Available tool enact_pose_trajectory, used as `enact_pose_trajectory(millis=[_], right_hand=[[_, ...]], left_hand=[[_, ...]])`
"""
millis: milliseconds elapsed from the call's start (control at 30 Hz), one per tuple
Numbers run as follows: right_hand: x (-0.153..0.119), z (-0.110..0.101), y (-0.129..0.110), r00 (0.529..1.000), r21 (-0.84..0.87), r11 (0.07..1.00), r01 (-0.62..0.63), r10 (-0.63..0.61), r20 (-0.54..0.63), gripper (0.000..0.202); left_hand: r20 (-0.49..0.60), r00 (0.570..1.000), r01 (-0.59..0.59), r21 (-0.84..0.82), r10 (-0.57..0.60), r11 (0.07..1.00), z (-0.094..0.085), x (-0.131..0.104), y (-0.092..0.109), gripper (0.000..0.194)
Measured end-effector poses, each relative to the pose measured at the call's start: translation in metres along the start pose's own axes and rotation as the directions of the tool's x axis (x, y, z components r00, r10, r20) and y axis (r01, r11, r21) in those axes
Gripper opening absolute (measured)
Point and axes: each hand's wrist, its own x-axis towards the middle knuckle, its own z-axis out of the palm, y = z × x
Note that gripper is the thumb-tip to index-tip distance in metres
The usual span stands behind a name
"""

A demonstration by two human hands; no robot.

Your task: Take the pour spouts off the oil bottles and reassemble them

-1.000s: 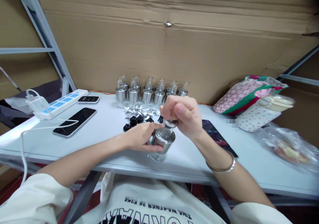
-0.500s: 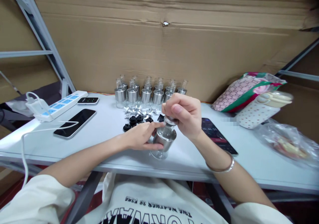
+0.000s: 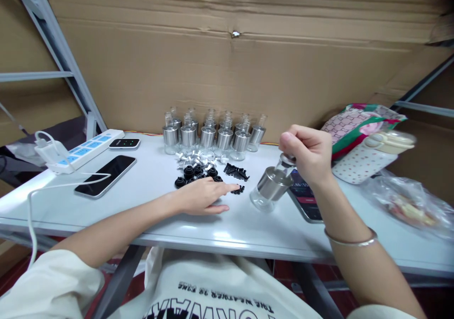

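Observation:
My right hand [image 3: 308, 152] is closed around the top of a glass bottle with a steel band [image 3: 275, 184], which leans with its neck to the right. Nothing is in my left hand [image 3: 205, 196]; its fingers are apart, low over the table beside black round caps [image 3: 189, 171] and tiny black parts [image 3: 238, 190]. Behind them lie white plastic pieces [image 3: 198, 159] and a small pile of thin black parts [image 3: 236, 171]. Several more steel-banded bottles [image 3: 207, 136] stand upright in rows at the back.
On the white table [image 3: 159, 224] a phone [image 3: 105, 176], a small device [image 3: 124, 143] and a power strip [image 3: 88, 151] lie left. At right are another phone [image 3: 308, 201], a dotted bottle [image 3: 365, 160], a patterned bag [image 3: 349, 126] and a plastic bag [image 3: 414, 205]. Cardboard [image 3: 220, 68] stands behind.
My right hand has moved right with the bottle, which has come away from my left hand. My left hand has let go and its fingers are spread. The thin black parts are now uncovered.

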Motion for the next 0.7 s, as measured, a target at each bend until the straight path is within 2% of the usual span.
enact_pose_trajectory(millis=[133,333,500,700], right_hand=[[0.017,-0.002,0.021,0.993,-0.187,0.982,0.008,-0.03,-0.113,0.036],[0.042,0.006,0.051,0.981,-0.359,0.932,0.039,-0.103,-0.163,0.037],[0.055,0.009,0.075,0.968,-0.439,0.898,0.036,-0.14,-0.207,0.031],[0.066,0.018,0.106,0.961,-0.57,0.817,0.091,-0.221,-0.163,0.024]], left_hand=[[0.029,1.0,0.003,0.019,-0.004,1.0,-0.002,0.0,0.002,0.045],[0.059,0.998,0.019,0.035,-0.021,0.999,-0.003,0.0,0.003,0.044],[0.053,0.999,0.008,0.039,-0.01,0.999,-0.004,0.0,0.003,0.043],[0.04,0.999,0.0,0.056,-0.003,0.998,-0.003,0.0,0.003,0.042]])
